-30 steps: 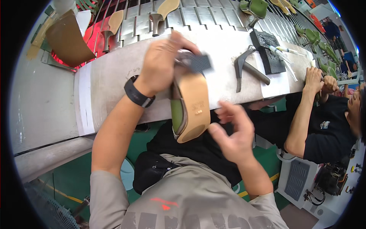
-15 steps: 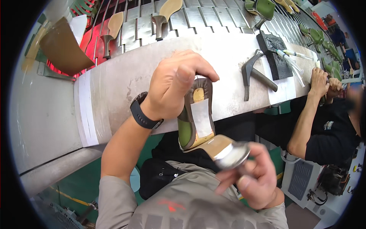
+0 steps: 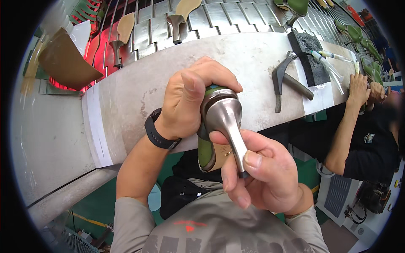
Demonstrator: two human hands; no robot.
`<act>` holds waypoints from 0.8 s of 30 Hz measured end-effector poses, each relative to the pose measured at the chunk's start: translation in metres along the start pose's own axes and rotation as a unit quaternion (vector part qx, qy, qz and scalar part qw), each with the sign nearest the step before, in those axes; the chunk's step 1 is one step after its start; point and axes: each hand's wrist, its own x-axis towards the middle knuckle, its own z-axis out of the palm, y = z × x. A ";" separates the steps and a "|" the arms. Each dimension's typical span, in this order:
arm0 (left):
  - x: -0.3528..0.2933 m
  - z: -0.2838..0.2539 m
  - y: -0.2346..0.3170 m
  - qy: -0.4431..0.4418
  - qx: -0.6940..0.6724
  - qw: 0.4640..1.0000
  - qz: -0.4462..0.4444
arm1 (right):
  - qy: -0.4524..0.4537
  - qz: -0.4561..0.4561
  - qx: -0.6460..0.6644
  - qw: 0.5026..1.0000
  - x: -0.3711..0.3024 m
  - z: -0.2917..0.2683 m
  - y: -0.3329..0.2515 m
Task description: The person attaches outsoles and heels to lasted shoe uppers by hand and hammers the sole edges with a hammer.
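Observation:
My left hand (image 3: 192,92) grips a green shoe upper (image 3: 206,152) at its heel end, with the underside turned up. Over that end lies a shiny metallic shoe heel (image 3: 228,116), its wide seat against the shoe and its narrow dark tip pointing toward me. Fingers of my right hand (image 3: 270,173) are closed round the narrow part of the heel. A tan sole (image 3: 221,154) shows on the shoe's underside below the heel; the rest of it is hidden behind my right hand. Whether the seat sits flush all round cannot be seen.
A hammer (image 3: 280,78) lies on the pale bench (image 3: 130,97), beside a black block (image 3: 310,59) and several syringe-like tubes (image 3: 327,65). Behind runs a slatted metal conveyor (image 3: 223,19) with tan soles on heels (image 3: 124,29) and green shoes (image 3: 295,6). At right, another person's hands (image 3: 360,90) work.
My right hand has moved up and left, folding the sole's heel over onto the shoe's heel end. The shoe's underside there is now covered. My left hand stays nearly in place.

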 end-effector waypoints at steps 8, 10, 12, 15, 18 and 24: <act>0.000 -0.002 -0.003 0.005 -0.051 0.998 0.020 | 0.023 0.028 -0.015 0.999 0.005 0.002 -0.003; 0.002 -0.001 0.001 -0.009 0.000 1.000 -0.002 | 0.029 0.020 -0.030 0.999 0.006 0.002 -0.003; 0.002 -0.001 -0.003 0.000 -0.042 0.999 0.020 | 0.034 0.012 -0.050 0.998 0.009 0.005 -0.003; 0.007 -0.003 -0.003 0.019 -0.071 0.997 0.021 | 0.074 -0.010 -0.147 0.986 0.026 0.002 -0.007; 0.024 -0.016 0.009 -0.022 0.011 0.992 -0.126 | 0.087 -0.015 -0.234 0.968 0.046 -0.004 -0.036; 0.033 -0.017 -0.018 0.055 -0.033 0.991 -0.119 | 0.091 -0.022 -0.375 0.922 0.079 -0.011 -0.068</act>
